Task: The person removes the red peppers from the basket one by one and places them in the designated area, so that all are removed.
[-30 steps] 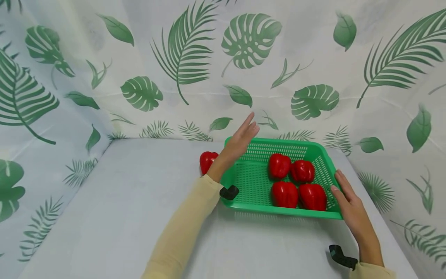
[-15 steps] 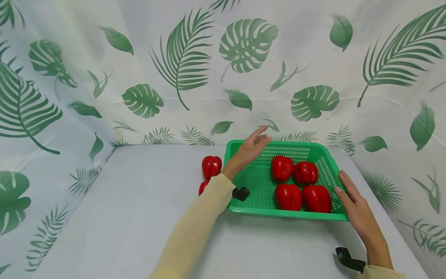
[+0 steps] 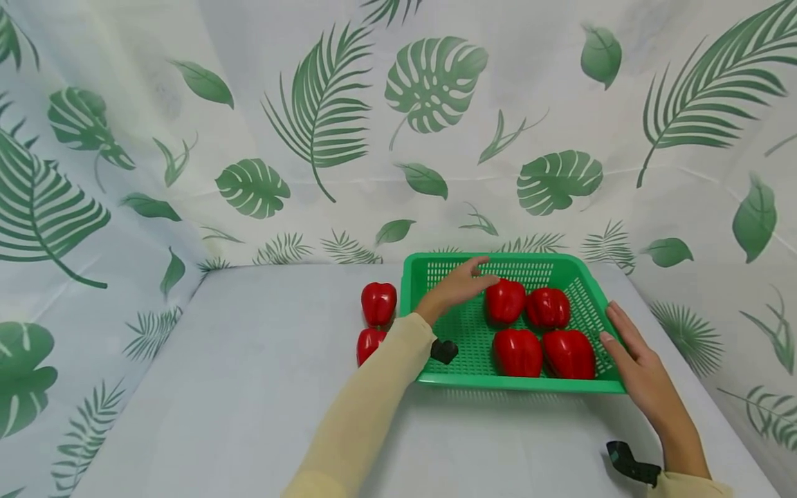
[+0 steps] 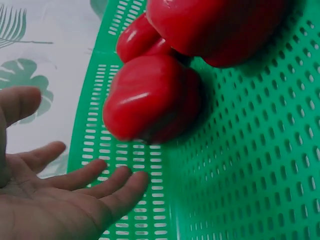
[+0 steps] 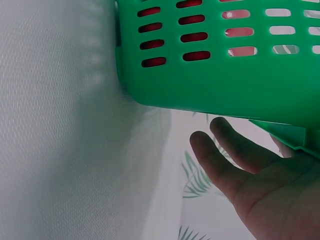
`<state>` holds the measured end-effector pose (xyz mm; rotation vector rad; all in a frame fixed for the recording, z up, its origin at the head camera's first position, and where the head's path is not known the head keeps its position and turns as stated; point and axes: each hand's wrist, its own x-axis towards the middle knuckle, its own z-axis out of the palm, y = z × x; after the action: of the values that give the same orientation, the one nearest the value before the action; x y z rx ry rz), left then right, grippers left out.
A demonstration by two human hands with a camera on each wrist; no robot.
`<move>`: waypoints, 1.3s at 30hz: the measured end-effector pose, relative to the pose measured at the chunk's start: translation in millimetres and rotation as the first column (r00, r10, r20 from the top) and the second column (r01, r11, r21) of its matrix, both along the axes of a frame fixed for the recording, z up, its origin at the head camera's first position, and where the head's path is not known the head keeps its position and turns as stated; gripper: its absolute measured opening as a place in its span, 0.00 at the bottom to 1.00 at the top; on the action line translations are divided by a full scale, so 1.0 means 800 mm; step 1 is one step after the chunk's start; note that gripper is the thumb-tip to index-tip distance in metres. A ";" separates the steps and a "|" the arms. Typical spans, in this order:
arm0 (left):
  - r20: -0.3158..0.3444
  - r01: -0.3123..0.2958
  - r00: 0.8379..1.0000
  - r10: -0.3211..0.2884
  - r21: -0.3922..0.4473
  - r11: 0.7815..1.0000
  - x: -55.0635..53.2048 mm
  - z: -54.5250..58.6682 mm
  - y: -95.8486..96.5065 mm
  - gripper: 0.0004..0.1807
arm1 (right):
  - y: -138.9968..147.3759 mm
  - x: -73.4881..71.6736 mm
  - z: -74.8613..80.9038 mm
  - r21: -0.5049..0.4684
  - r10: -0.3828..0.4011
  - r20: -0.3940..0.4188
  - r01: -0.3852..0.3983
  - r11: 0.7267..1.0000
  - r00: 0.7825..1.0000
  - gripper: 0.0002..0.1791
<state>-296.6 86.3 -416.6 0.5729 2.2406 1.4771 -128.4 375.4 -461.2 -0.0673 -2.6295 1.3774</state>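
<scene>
A green plastic basket [image 3: 498, 382] on the table holds several red bell peppers [image 3: 517, 353] toward its right side. My left hand [image 3: 459, 285] reaches over the left wall, fingers spread, its thumb near the back-left pepper [image 3: 506, 302]. In the left wrist view, the left hand [image 4: 75, 195] holds nothing, and a gap shows between its fingertips and the nearest pepper [image 4: 152, 100]. My right hand [image 3: 641, 370] lies along the basket's right rim with fingers extended. The right wrist view shows the right hand [image 5: 270, 185] just beside the rim, fingers loosely straight; its thumb is hidden.
Left of the basket, a red bell pepper [image 3: 378, 304] lies on the white table [image 3: 249, 387]. Another pepper [image 3: 369, 344] in front of it is partly covered by the left sleeve [image 3: 367, 401]. A leaf-patterned cloth [image 3: 349, 207] rises behind the table and along both sides.
My left hand has moved right and down, from above the basket's back-left corner toward the peppers. The two peppers at left have come more into view. The right hand stays at the rim.
</scene>
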 end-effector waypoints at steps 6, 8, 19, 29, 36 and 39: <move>0.019 0.007 1.000 -0.006 -0.051 0.999 -0.002 -0.006 0.008 0.36 | 0.001 0.001 -0.001 -0.012 0.008 0.011 -0.008 1.000 1.000 0.37; 0.028 -0.010 1.000 0.011 -0.062 0.998 -0.002 -0.010 0.013 0.35 | 0.003 0.003 -0.002 -0.007 0.007 0.012 -0.007 1.000 1.000 0.37; -0.009 -0.002 1.000 0.001 -0.141 0.990 0.005 -0.029 0.029 0.31 | -0.002 0.009 -0.008 -0.036 0.011 0.033 -0.010 0.999 0.999 0.38; 0.045 -0.050 0.997 0.055 -0.100 0.994 0.007 -0.044 0.035 0.31 | -0.001 0.007 -0.008 -0.001 0.020 -0.007 -0.020 1.000 1.000 0.37; 0.052 -0.058 0.997 0.061 -0.054 0.997 0.001 -0.041 0.038 0.27 | 0.000 0.006 -0.003 -0.004 0.016 -0.011 -0.016 1.000 1.000 0.37; 0.045 -0.047 0.998 0.049 -0.041 0.998 0.000 -0.038 0.041 0.26 | 0.000 0.005 0.000 -0.006 0.013 -0.005 -0.013 1.000 1.000 0.37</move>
<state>-296.3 119.0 -446.8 0.4710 2.2579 1.4501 -124.2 375.2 -461.0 -0.0473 -2.6261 1.3878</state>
